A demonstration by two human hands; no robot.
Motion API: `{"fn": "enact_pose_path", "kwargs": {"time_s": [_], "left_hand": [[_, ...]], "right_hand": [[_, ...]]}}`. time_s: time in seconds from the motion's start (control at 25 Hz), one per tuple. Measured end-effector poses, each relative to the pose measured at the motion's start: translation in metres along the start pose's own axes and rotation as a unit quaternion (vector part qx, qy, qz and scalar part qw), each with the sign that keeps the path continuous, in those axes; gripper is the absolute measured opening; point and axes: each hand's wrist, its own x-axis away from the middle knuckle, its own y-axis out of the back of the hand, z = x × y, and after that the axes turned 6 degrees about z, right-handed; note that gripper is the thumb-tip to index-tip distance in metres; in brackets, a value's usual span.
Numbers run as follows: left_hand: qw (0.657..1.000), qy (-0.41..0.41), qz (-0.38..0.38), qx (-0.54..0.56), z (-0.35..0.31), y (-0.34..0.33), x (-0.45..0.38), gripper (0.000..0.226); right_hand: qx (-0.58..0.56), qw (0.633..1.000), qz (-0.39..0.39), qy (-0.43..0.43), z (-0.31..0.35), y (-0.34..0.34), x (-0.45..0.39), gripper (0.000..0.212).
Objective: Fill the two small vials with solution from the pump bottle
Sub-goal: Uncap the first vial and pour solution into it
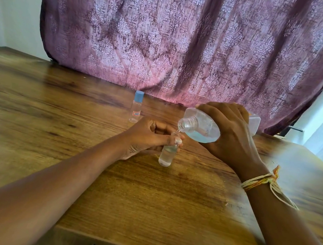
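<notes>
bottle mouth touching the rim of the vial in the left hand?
Cannot tell. In the head view the pump bottle mouth sits right over the held vial opening, but blur and the clear plastic hide any gap or contact.

Clear glossy plastic for the pump bottle at centre right and both small vials, one capped in matt blue. Wood-grain table, lightly sheened; behind, rough patterned purple cloth curtain.

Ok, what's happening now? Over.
Left hand holds open vial. Right hand tips bottle, pouring in. Capped vial waits. Nothing blocking.
</notes>
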Motion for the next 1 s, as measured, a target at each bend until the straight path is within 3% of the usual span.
{"fn": "enact_pose_path", "kwargs": {"time_s": [0.4,0.68,0.84,1.0], "left_hand": [[1.0,-0.008,-0.008,-0.027,0.0,0.001,0.0,0.03],[0.999,-0.012,-0.008,-0.031,-0.001,0.0,0.0,0.034],[0.999,-0.015,-0.003,-0.042,0.001,0.0,-0.002,0.039],[0.999,-0.011,0.001,-0.041,0.005,0.003,-0.004,0.052]], "right_hand": [[-0.072,0.997,0.022,-0.02,0.006,0.005,0.0,0.062],[-0.157,0.986,-0.026,-0.051,0.008,0.006,0.0,0.07],[-0.261,0.949,-0.103,-0.144,0.004,0.009,0.001,0.074],[-0.366,0.886,-0.168,-0.23,-0.002,0.009,0.002,0.07]]}}
